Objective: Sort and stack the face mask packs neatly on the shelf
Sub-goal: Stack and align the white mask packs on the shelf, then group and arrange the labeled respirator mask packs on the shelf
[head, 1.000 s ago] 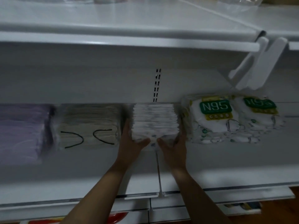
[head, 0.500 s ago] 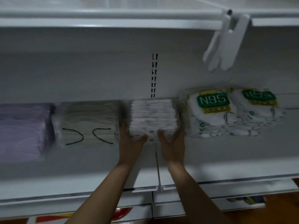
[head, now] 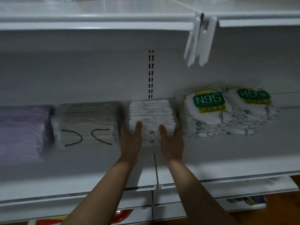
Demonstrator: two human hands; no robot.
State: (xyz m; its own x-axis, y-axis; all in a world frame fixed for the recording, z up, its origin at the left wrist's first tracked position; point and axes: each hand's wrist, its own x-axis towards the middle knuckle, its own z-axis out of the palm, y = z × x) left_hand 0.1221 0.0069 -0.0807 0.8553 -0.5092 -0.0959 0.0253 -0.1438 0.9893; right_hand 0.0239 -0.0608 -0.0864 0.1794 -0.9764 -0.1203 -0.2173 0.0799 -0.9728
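A stack of white mask packs (head: 151, 111) stands on the white shelf (head: 227, 156), in the middle of the row and against the back panel. My left hand (head: 131, 140) lies flat against the stack's left side, thumb straight up on its front. On the right side, my right hand (head: 172, 143) presses the same way. The other fingers are hidden beside the stack. To the left sit a beige mask pack with black ear loops (head: 86, 125) and a purple pack (head: 21, 133). Two N95 pack piles (head: 206, 111) (head: 253, 109) lie to the right.
An upper shelf (head: 97, 21) overhangs the row, and a white bracket (head: 199, 43) hangs from it at the right. A thin divider (head: 156, 169) runs forward along the shelf between my wrists. Lower shelves with coloured goods (head: 121, 216) show below.
The view has tilted, so the shelf row sits a little higher in frame. Both thumbs, earlier hooked across the stack's front, now point straight up. The stack looks pushed slightly further back.
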